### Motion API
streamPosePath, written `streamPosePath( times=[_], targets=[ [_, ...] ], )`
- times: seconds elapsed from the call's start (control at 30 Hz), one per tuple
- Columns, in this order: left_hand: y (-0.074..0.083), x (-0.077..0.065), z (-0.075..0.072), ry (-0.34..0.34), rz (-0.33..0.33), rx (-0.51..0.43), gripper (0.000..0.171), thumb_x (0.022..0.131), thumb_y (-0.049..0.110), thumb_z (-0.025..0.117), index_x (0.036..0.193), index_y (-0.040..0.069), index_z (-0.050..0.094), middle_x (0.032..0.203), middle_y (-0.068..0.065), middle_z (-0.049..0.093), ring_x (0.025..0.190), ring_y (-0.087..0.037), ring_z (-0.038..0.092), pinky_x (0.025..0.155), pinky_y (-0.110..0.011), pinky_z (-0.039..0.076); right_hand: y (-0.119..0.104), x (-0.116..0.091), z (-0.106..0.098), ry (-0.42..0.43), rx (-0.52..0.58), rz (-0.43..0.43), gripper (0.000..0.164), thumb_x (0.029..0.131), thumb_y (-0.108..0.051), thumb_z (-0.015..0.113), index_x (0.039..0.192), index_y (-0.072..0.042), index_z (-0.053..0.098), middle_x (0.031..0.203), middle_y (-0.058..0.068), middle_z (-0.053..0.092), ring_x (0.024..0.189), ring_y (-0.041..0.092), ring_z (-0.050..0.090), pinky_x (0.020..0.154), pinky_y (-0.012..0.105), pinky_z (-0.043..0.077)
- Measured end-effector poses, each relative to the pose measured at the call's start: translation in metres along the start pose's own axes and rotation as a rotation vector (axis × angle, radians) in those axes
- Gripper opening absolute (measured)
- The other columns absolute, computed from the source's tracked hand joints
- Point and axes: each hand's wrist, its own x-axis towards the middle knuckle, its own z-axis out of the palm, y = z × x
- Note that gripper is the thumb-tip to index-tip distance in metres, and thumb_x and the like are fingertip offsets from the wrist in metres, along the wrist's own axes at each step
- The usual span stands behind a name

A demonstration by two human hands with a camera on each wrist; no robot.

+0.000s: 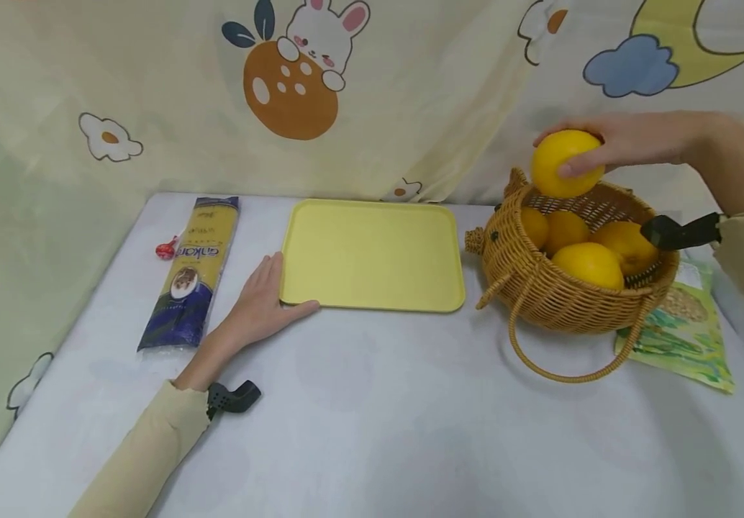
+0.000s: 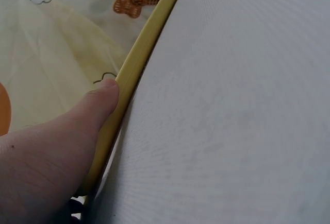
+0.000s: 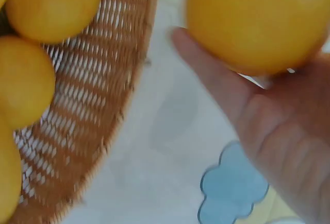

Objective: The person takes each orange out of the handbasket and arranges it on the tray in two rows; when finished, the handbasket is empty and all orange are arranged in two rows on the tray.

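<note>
My right hand (image 1: 631, 140) grips a yellow orange (image 1: 563, 169) above the wicker basket (image 1: 540, 302), thumb on the near side. In the right wrist view the orange (image 3: 258, 18) is held beyond the basket's rim, apart from it. Several more oranges (image 1: 588, 265) lie inside the basket, which has a pig's snout and a looped handle. My left hand (image 1: 262, 306) rests at the near left corner of the yellow tray (image 1: 372, 252), its fingers straight along the left side. The left wrist view has the thumb (image 2: 98, 105) against the tray's front edge.
Left of the tray lies a blue and yellow pasta packet (image 1: 191, 277), with a red wrapped candy (image 1: 166, 249) beside it. A green packet (image 1: 683, 338) sits partly under the basket on the right. A patterned cloth (image 1: 184, 86) hangs behind the table.
</note>
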Motion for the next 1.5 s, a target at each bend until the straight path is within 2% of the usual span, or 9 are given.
streamPosePath(
  times=[0.17, 0.33, 0.53, 0.63, 0.77, 0.9, 1.07, 1.3, 1.5],
  targets=[
    [-0.001, -0.001, 0.000, 0.010, 0.010, 0.003, 0.121, 0.080, 0.070, 0.061, 0.155, 0.003, -0.006, 0.163, -0.021, 0.006, 0.151, -0.038, 0.003, 0.123, -0.054, 0.009, -0.031, 0.014, 0.009, 0.220, 0.102, -0.039, 0.064, 0.094, -0.031, 0.060, 0.149, -0.025, 0.028, 0.118, -0.001, 0.046, 0.096, 0.020, 0.044, 0.074, 0.022, 0.041],
    [-0.001, 0.000, 0.001, 0.009, 0.011, 0.008, 0.121, 0.080, 0.071, 0.060, 0.155, 0.002, -0.006, 0.163, -0.021, 0.003, 0.151, -0.039, 0.002, 0.123, -0.055, 0.008, -0.062, 0.033, 0.019, 0.301, 0.121, -0.054, 0.075, 0.090, -0.035, 0.066, 0.152, -0.024, 0.025, 0.128, 0.005, 0.044, 0.098, 0.022, 0.044, 0.072, 0.023, 0.043],
    [-0.002, 0.000, -0.001, 0.014, 0.020, 0.014, 0.122, 0.080, 0.071, 0.060, 0.155, 0.002, -0.006, 0.163, -0.021, 0.004, 0.151, -0.039, 0.002, 0.123, -0.055, 0.008, -0.099, 0.057, 0.028, 0.235, 0.123, -0.075, 0.087, 0.086, -0.042, 0.070, 0.152, -0.019, 0.018, 0.141, 0.011, 0.038, 0.109, 0.027, 0.046, 0.080, 0.031, 0.046],
    [-0.004, -0.001, -0.001, 0.011, 0.015, 0.015, 0.122, 0.080, 0.072, 0.059, 0.155, 0.002, -0.007, 0.163, -0.021, 0.002, 0.152, -0.038, 0.001, 0.124, -0.054, 0.008, -0.118, 0.074, 0.034, 0.179, 0.102, -0.109, 0.086, 0.083, -0.045, 0.071, 0.148, -0.016, 0.022, 0.137, 0.010, 0.042, 0.109, 0.026, 0.049, 0.086, 0.037, 0.046],
    [-0.005, -0.002, 0.000, -0.002, 0.003, 0.007, 0.122, 0.079, 0.074, 0.058, 0.155, 0.004, -0.008, 0.164, -0.018, -0.001, 0.152, -0.036, -0.001, 0.124, -0.054, 0.006, -0.141, 0.100, 0.044, 0.156, 0.093, -0.168, 0.083, 0.081, -0.044, 0.072, 0.143, -0.012, 0.027, 0.131, 0.009, 0.047, 0.104, 0.024, 0.052, 0.086, 0.036, 0.047],
    [-0.004, -0.002, 0.001, -0.003, 0.003, 0.008, 0.122, 0.079, 0.075, 0.057, 0.155, 0.005, -0.008, 0.164, -0.017, 0.000, 0.152, -0.035, -0.001, 0.124, -0.053, 0.007, -0.161, 0.126, 0.057, 0.144, 0.114, -0.236, 0.083, 0.081, -0.040, 0.073, 0.142, -0.009, 0.026, 0.127, 0.010, 0.048, 0.097, 0.023, 0.054, 0.080, 0.030, 0.050],
    [-0.002, 0.000, 0.000, 0.022, 0.028, 0.008, 0.119, 0.079, 0.073, 0.059, 0.156, 0.007, -0.005, 0.164, -0.017, 0.006, 0.152, -0.035, 0.002, 0.124, -0.052, 0.008, -0.181, 0.151, 0.070, 0.154, 0.140, -0.300, 0.083, 0.079, -0.037, 0.074, 0.141, -0.009, 0.027, 0.123, 0.009, 0.047, 0.083, 0.024, 0.056, 0.059, 0.027, 0.052],
    [-0.001, -0.002, -0.002, -0.002, 0.006, 0.004, 0.120, 0.080, 0.073, 0.059, 0.156, 0.007, -0.005, 0.164, -0.016, 0.002, 0.152, -0.035, 0.001, 0.124, -0.053, 0.008, -0.196, 0.185, 0.083, 0.231, 0.100, -0.422, 0.077, 0.076, -0.033, 0.077, 0.137, -0.006, 0.038, 0.127, 0.008, 0.048, 0.106, 0.020, 0.046, 0.084, 0.028, 0.046],
    [-0.003, -0.001, -0.001, -0.008, -0.004, 0.011, 0.121, 0.079, 0.076, 0.056, 0.156, 0.008, -0.007, 0.165, -0.013, -0.002, 0.153, -0.033, -0.001, 0.125, -0.052, 0.007, -0.207, 0.208, 0.097, 0.217, 0.085, -0.396, 0.069, 0.074, -0.032, 0.077, 0.128, -0.002, 0.047, 0.116, 0.009, 0.055, 0.099, 0.021, 0.051, 0.081, 0.029, 0.047]
  ],
)
